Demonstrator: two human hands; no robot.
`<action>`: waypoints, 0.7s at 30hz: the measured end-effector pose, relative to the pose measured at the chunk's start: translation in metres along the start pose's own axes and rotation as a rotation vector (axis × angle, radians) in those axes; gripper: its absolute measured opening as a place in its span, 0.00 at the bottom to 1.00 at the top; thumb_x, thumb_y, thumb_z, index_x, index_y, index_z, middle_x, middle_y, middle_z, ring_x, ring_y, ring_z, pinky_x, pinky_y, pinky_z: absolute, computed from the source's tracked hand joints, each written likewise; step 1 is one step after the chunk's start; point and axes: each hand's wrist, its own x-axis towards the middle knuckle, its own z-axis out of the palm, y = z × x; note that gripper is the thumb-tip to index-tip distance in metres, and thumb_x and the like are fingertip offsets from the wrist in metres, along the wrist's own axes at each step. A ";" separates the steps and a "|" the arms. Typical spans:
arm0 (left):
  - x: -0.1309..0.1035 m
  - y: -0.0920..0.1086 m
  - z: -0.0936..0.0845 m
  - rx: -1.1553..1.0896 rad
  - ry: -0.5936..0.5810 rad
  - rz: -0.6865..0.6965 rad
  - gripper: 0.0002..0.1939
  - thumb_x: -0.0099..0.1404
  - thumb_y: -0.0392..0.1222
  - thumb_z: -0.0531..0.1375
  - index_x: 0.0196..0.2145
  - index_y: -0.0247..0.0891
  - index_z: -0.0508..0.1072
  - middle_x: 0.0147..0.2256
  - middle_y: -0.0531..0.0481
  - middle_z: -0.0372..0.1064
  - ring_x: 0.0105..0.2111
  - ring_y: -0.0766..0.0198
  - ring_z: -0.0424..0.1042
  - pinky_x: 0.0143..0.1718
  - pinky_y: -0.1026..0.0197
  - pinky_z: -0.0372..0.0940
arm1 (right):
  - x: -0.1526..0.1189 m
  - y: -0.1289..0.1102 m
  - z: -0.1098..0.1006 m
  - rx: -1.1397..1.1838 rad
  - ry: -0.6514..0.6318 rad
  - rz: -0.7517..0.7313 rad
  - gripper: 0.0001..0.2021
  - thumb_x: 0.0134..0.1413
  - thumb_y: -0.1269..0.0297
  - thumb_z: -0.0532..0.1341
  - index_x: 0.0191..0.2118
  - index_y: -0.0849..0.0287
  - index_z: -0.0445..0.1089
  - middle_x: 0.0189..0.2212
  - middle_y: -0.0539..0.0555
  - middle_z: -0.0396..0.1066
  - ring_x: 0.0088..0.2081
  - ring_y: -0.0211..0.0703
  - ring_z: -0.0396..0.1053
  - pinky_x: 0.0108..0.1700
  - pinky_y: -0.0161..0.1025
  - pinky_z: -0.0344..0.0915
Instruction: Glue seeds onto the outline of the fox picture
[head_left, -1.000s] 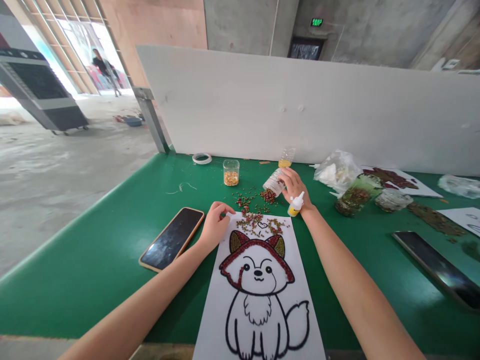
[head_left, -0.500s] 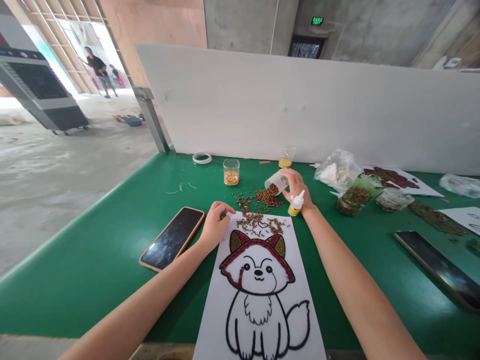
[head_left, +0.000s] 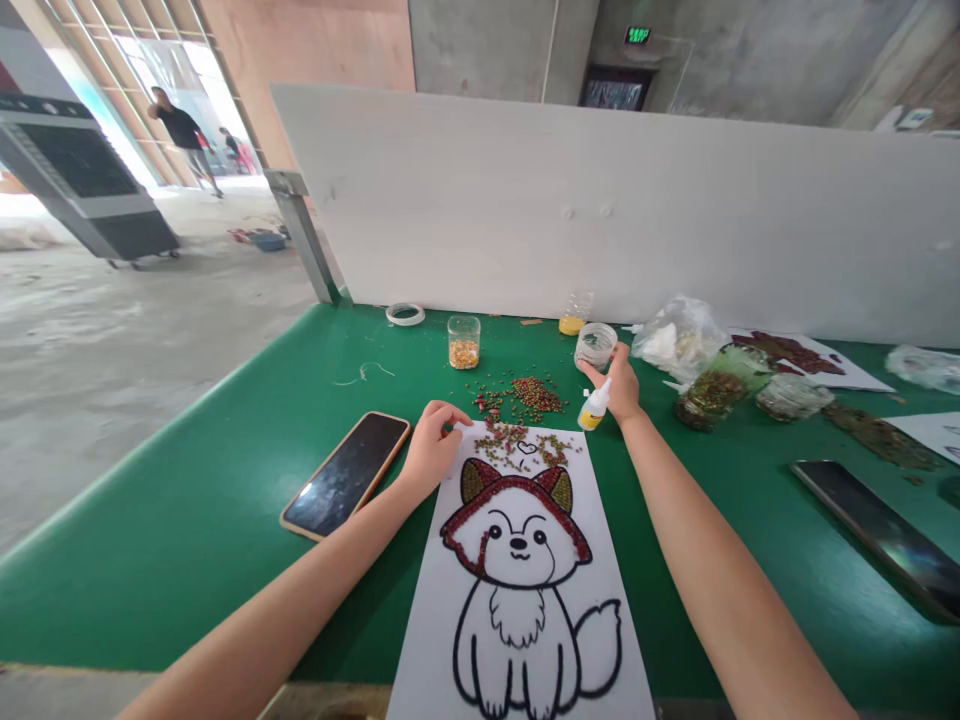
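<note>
My right hand [head_left: 619,385] has its fingers round a clear plastic jar [head_left: 596,346], whose open mouth faces me. A small glue bottle [head_left: 593,406] with a white nozzle stands just in front of that hand. Left of the jar, a pile of reddish-brown beans [head_left: 535,395] lies on the green table [head_left: 225,470]. My left hand [head_left: 433,443] rests at the top left corner of the drawing [head_left: 517,620], fingers curled and apart, with nothing visible in them. The drawn animal has red and green beans on its ears and head outline; loose beans lie above it.
A phone [head_left: 346,475] lies left, another [head_left: 874,535] right. Behind are a tape roll [head_left: 405,315], a cup of corn kernels [head_left: 463,345] and a yellow-filled container [head_left: 574,318]. A plastic bag [head_left: 679,340] and a green jar [head_left: 716,388] sit right. A person [head_left: 180,130] is in the distance.
My right hand has moved slightly right and turned the jar from lying tilted over the bean pile to facing me, away from the pile. My left hand has hardly moved. The distant person has shifted left.
</note>
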 end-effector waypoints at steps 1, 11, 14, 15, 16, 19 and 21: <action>0.000 0.000 0.000 0.002 -0.002 -0.006 0.13 0.52 0.27 0.50 0.28 0.37 0.71 0.37 0.49 0.62 0.34 0.65 0.65 0.33 0.61 0.60 | 0.001 0.001 -0.001 0.004 -0.009 0.060 0.30 0.47 0.47 0.62 0.51 0.61 0.57 0.47 0.64 0.71 0.46 0.58 0.70 0.46 0.49 0.65; 0.001 0.003 0.000 0.007 -0.003 -0.023 0.13 0.51 0.26 0.50 0.28 0.36 0.72 0.36 0.50 0.62 0.35 0.65 0.65 0.34 0.62 0.60 | 0.003 0.008 -0.004 -0.066 -0.056 0.173 0.31 0.49 0.44 0.58 0.53 0.59 0.58 0.47 0.63 0.72 0.48 0.58 0.69 0.48 0.49 0.61; 0.002 0.001 0.000 0.010 0.008 -0.015 0.13 0.51 0.26 0.50 0.28 0.36 0.72 0.36 0.50 0.62 0.35 0.65 0.65 0.35 0.62 0.61 | 0.001 0.012 -0.003 -0.109 -0.022 0.118 0.31 0.51 0.47 0.58 0.55 0.61 0.57 0.49 0.65 0.70 0.51 0.58 0.67 0.54 0.51 0.58; 0.003 0.000 0.000 0.011 0.012 -0.013 0.13 0.51 0.26 0.50 0.28 0.36 0.72 0.36 0.50 0.62 0.35 0.65 0.65 0.35 0.62 0.61 | -0.001 0.013 -0.003 -0.113 -0.010 0.111 0.31 0.51 0.48 0.58 0.56 0.61 0.56 0.51 0.65 0.69 0.52 0.58 0.66 0.54 0.51 0.57; 0.003 -0.001 0.000 0.013 0.016 -0.011 0.13 0.51 0.26 0.50 0.28 0.36 0.72 0.36 0.50 0.61 0.35 0.65 0.65 0.35 0.62 0.61 | -0.002 0.013 -0.004 -0.113 0.002 0.109 0.32 0.51 0.48 0.58 0.57 0.62 0.56 0.52 0.66 0.68 0.53 0.59 0.66 0.55 0.52 0.57; 0.004 -0.003 0.001 0.017 0.040 -0.004 0.13 0.51 0.25 0.50 0.27 0.36 0.72 0.34 0.50 0.61 0.34 0.65 0.65 0.35 0.61 0.61 | -0.009 0.014 -0.007 -0.111 0.047 0.119 0.32 0.50 0.50 0.57 0.57 0.65 0.55 0.54 0.70 0.65 0.55 0.61 0.64 0.55 0.53 0.58; 0.004 -0.003 0.003 0.017 0.063 0.003 0.13 0.50 0.25 0.50 0.27 0.36 0.72 0.34 0.50 0.62 0.33 0.65 0.65 0.35 0.61 0.61 | -0.015 0.013 -0.010 -0.085 0.082 0.119 0.30 0.50 0.52 0.57 0.56 0.66 0.56 0.55 0.71 0.63 0.55 0.61 0.63 0.54 0.53 0.58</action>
